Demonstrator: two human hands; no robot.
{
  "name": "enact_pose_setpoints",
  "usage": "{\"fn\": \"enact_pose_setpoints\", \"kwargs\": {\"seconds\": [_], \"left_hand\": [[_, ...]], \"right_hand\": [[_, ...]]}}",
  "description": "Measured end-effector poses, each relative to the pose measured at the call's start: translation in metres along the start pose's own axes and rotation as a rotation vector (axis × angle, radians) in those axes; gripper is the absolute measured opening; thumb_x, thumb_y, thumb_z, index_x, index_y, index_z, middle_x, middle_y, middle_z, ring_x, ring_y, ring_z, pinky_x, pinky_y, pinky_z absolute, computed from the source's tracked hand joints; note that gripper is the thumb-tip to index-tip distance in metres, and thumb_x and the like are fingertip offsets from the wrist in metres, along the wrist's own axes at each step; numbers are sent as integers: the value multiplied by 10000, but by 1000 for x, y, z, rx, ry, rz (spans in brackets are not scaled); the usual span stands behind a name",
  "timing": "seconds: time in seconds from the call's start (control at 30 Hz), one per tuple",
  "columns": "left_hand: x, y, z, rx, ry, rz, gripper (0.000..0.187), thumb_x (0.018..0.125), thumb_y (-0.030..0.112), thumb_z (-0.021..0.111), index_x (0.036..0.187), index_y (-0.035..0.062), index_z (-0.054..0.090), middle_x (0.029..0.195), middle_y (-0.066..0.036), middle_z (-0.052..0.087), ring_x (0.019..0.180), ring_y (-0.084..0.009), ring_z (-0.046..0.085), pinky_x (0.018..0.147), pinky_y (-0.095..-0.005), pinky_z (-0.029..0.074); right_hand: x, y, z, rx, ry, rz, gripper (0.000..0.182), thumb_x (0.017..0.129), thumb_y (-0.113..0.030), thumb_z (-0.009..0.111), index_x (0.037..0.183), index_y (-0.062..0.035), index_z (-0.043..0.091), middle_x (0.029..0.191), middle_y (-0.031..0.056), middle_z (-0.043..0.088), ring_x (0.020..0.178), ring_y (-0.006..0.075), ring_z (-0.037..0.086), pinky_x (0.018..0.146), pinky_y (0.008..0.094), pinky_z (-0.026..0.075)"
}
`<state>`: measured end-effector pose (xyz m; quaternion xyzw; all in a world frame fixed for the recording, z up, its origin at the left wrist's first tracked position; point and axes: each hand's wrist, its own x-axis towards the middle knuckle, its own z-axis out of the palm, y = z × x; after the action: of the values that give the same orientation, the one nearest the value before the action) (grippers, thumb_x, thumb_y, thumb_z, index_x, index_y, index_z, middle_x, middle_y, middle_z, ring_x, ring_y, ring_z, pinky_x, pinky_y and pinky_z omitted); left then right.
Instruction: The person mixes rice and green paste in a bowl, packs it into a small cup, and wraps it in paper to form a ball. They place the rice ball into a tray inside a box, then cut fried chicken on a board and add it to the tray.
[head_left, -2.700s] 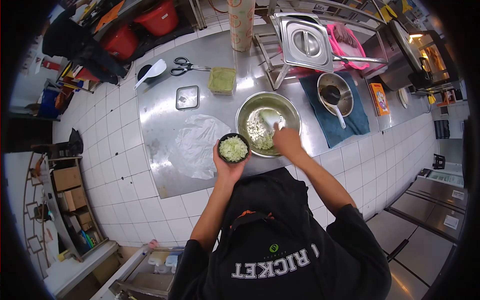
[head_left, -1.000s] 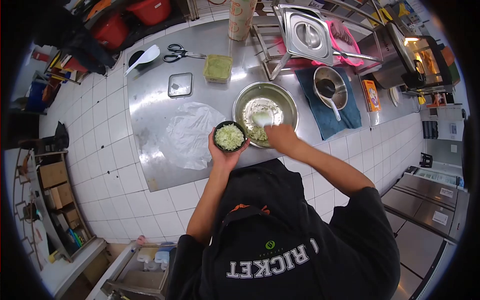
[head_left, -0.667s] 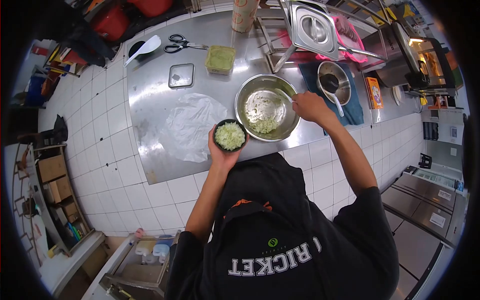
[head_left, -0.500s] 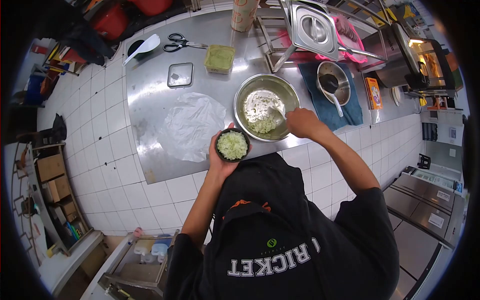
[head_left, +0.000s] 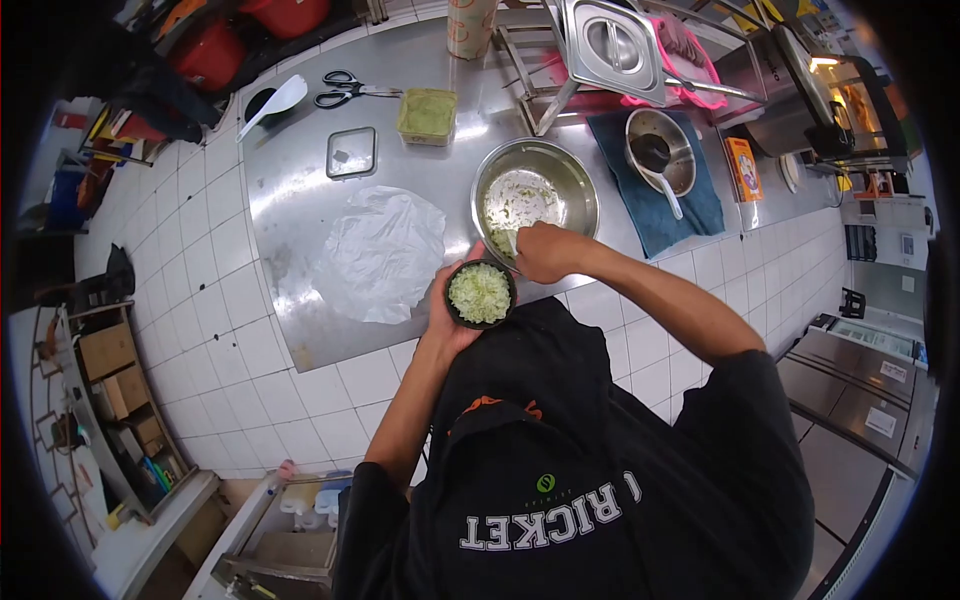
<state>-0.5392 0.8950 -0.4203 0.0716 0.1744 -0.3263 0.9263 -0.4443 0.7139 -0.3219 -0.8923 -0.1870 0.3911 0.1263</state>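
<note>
My left hand point(head_left: 449, 322) is wrapped around a small dark bowl point(head_left: 513, 300) from its left and underside. Finely chopped pale green vegetable point(head_left: 479, 292) fills it almost to the rim. Just beyond, a large steel mixing bowl point(head_left: 572, 185) stands on the table, with white smears and green bits on its bottom. My right hand point(head_left: 548, 252) is over the steel bowl's near rim, closed on a spoon point(head_left: 513, 240). The spoon's head is down in the bowl's near-left side, largely hidden by my hand.
A crumpled plastic sheet point(head_left: 385, 250) lies left. Farther back are a lid point(head_left: 351, 153), a tub of green contents point(head_left: 427, 117), scissors point(head_left: 345, 92) and a white spoon point(head_left: 285, 95). On the right, a steel pan with a ladle point(head_left: 672, 195) rests on a blue cloth point(head_left: 655, 235).
My right hand has moved left and the spoon with it, toward the steel bowl's near-left side. The green heap at the bowl's near side is no longer visible. The small bowl has shifted slightly right.
</note>
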Motion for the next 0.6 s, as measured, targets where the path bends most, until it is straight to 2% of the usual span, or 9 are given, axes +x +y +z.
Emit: {"fn": "enact_pose_setpoints", "kwargs": {"seconds": [0.03, 0.13, 0.17, 0.2, 0.27, 0.4, 0.43, 0.53, 0.6], "left_hand": [[2, 0, -1, 1, -21, -7, 675, 956, 465, 426, 1562, 224, 254, 1359, -254, 509, 1116, -366, 597, 973, -553, 482], [3, -1, -1, -10, -23, -11, 696, 956, 475, 412, 1578, 241, 206, 1353, -305, 491, 1062, -369, 609, 966, -530, 486], [3, 0, 0, -18, -16, -3, 699, 955, 471, 414, 1579, 243, 198, 1333, -319, 499, 1047, -366, 613, 960, -524, 490], [3, 1, 1, -20, -12, -3, 704, 954, 472, 414, 1581, 245, 189, 1334, -325, 495, 1046, -366, 614, 957, -520, 493], [-3, 4, 0, -24, 7, -3, 714, 952, 476, 413, 1584, 249, 171, 1335, -336, 488, 1046, -366, 615, 951, -511, 499], [-5, 8, 0, 5, 13, -7, 711, 958, 506, 397, 1585, 256, 173, 1311, -350, 502, 1041, -377, 616, 945, -534, 499], [-6, 11, 0, 31, 37, -11, 641, 962, 473, 434, 1540, 221, 317, 1274, -266, 565, 1048, -359, 621, 933, -546, 499], [-8, 14, 1, -3, 239, 68, 520, 970, 421, 464, 1433, 184, 470, 1227, -142, 620, 1068, -306, 626, 937, -523, 499], [-14, 16, 15, 31, 354, 210, 457, 976, 409, 471, 1357, 163, 527, 1194, -81, 636, 1077, -265, 625, 941, -489, 498]], "right_hand": [[11, 12, 5, -17, 6, -111, 340, 852, -233, 540, 794, 69, 683, 780, 258, 687, 751, 411, 687, 727, 486, 545], [28, 23, -28, 58, -224, -109, 315, 828, -243, 575, 722, 35, 677, 602, 150, 635, 515, 270, 625, 514, 406, 507], [29, 31, -40, 231, -278, -132, 293, 805, -245, 601, 658, 1, 663, 496, 50, 521, 399, 139, 472, 392, 330, 395], [27, 38, -55, 270, -316, -125, 268, 828, -240, 624, 671, -29, 678, 503, -2, 480, 413, 93, 425, 381, 291, 349], [41, 71, -65, 389, -439, -23, 265, 831, -292, 674, 859, -32, 713, 570, -28, 486, 438, 77, 393, 383, 264, 293], [54, 130, -51, 705, -498, 23, 260, 903, -300, 666, 1019, -70, 696, 596, -72, 419, 465, 39, 338, 396, 228, 229], [55, 143, -41, 768, -485, 10, 256, 913, -293, 661, 1045, -75, 690, 599, -74, 410, 469, 37, 334, 398, 224, 223], [32, 161, -18, 969, -411, -10, 256, 933, -263, 653, 1101, -71, 681, 601, -78, 393, 476, 31, 326, 403, 218, 210], [10, 156, -7, 1086, -308, -31, 277, 942, -245, 650, 1141, -53, 671, 602, -78, 386, 481, 26, 319, 405, 219, 203]]}}
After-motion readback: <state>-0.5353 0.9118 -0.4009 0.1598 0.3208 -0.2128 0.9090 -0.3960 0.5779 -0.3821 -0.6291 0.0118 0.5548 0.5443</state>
